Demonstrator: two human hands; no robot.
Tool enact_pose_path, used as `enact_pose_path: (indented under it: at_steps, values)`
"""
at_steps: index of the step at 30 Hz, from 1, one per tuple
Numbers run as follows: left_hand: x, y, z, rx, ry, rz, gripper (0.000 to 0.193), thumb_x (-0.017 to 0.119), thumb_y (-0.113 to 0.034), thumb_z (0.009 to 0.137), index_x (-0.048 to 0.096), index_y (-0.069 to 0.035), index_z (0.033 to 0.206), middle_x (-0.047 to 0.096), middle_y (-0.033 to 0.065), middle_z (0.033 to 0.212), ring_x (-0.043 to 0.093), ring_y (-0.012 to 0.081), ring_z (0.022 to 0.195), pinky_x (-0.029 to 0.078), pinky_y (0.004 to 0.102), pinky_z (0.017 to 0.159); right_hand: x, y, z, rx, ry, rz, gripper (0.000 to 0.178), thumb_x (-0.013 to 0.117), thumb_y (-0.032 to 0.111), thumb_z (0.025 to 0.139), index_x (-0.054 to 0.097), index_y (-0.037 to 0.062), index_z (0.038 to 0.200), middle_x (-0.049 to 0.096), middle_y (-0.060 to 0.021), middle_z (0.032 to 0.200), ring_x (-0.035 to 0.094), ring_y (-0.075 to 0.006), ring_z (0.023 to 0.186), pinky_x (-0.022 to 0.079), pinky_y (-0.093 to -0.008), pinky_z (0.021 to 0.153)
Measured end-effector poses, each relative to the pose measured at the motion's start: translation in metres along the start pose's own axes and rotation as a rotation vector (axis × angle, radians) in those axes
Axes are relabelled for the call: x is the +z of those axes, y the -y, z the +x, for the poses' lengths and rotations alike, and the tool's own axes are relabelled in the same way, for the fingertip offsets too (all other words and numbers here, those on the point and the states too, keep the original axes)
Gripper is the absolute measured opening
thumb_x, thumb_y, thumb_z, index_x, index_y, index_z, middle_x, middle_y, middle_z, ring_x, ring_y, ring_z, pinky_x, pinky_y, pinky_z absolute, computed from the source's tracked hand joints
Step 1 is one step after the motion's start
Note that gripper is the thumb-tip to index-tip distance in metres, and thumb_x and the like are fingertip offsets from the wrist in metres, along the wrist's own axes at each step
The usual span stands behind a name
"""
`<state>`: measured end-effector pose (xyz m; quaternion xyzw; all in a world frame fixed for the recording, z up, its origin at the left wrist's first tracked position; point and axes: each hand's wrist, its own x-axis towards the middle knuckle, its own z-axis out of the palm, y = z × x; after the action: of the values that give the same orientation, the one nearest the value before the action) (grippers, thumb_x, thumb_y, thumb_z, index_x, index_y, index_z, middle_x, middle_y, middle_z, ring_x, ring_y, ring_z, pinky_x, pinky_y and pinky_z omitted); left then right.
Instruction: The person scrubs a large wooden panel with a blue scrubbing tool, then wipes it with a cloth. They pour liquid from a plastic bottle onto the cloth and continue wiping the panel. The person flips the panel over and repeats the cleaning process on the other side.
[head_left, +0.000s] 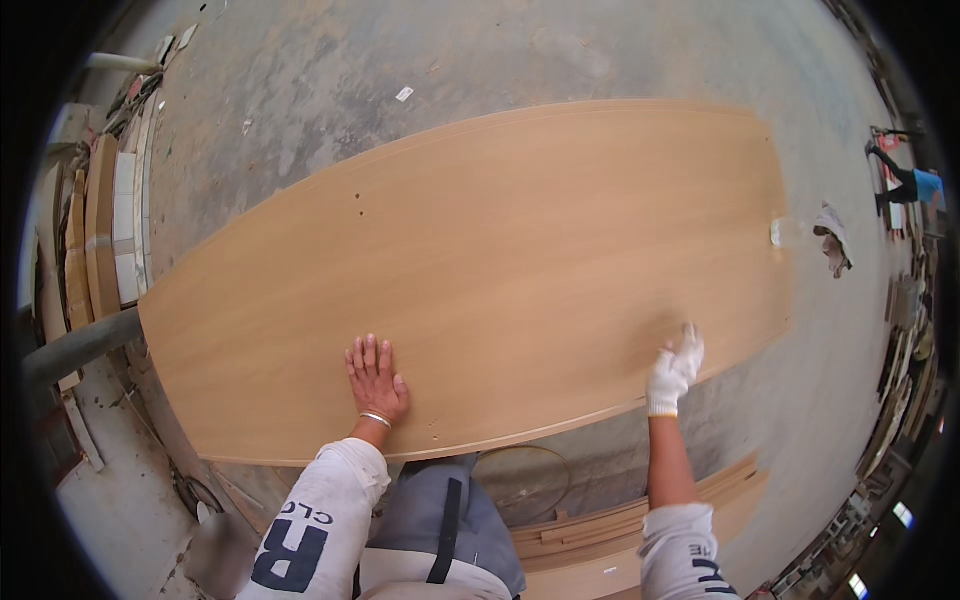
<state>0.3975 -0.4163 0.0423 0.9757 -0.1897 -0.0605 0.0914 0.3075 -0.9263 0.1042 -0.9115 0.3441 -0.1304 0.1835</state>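
Note:
A large wooden door panel (500, 270) with a smooth light-brown face lies flat in front of me. Bare and wearing a bracelet, my left hand (376, 380) rests flat on its near part, fingers stretched out. Over the near right part of the panel is my right hand (676, 370) in a white knit glove, its fingers extended and nothing in them; whether it touches the surface I cannot tell. Small dark holes (360, 204) show in the panel's far left part, and others lie near its close edge. A small white patch (776, 233) sits at the right end.
Below the panel's near edge lie stacked wooden strips (590, 530). Boards and cardboard (100, 230) lean at the left, beside a grey pipe (85, 345). A crumpled scrap (832, 240) lies on the concrete floor (600, 50) at the right. Farther right, a person in blue (915, 187) stands.

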Motion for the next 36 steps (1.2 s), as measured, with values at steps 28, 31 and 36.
enact_pose_path:
  at_steps: [28,31,36]
  values:
    - [-0.016,-0.360,0.328,0.387,0.335,-0.377,0.046,0.058,-0.012,0.096,0.056,-0.007,0.142,0.056,0.0163,0.147,0.049,0.0356,0.139,0.029,0.0496,0.122,0.022,0.002,0.076,-0.155,0.369,-0.011,0.075,0.072,0.026,0.075,0.049,0.0061,0.144,0.041,-0.0259,0.153,0.033,-0.0487,0.144,0.015,-0.0681,0.121]
    - [-0.007,-0.421,0.280,0.047,0.018,-0.726,0.041,0.061,-0.010,0.094,0.063,-0.006,0.135,0.069,0.0147,0.130,0.063,0.0363,0.123,0.041,0.0470,0.115,0.003,-0.017,0.078,-0.141,0.472,0.161,0.076,0.072,0.021,0.073,0.050,0.0062,0.144,0.043,-0.0248,0.151,0.035,-0.0474,0.144,0.017,-0.0655,0.122]
    - [0.025,-0.446,0.201,-0.196,0.001,-0.605,0.018,0.068,-0.017,0.093,0.074,-0.003,0.102,0.072,0.0147,0.117,0.064,0.0354,0.109,0.049,0.0461,0.097,-0.120,-0.055,0.143,-0.127,0.122,0.387,0.073,0.067,0.006,0.068,0.053,0.0023,0.140,0.051,-0.0245,0.142,0.037,-0.0485,0.142,0.028,-0.0602,0.120]
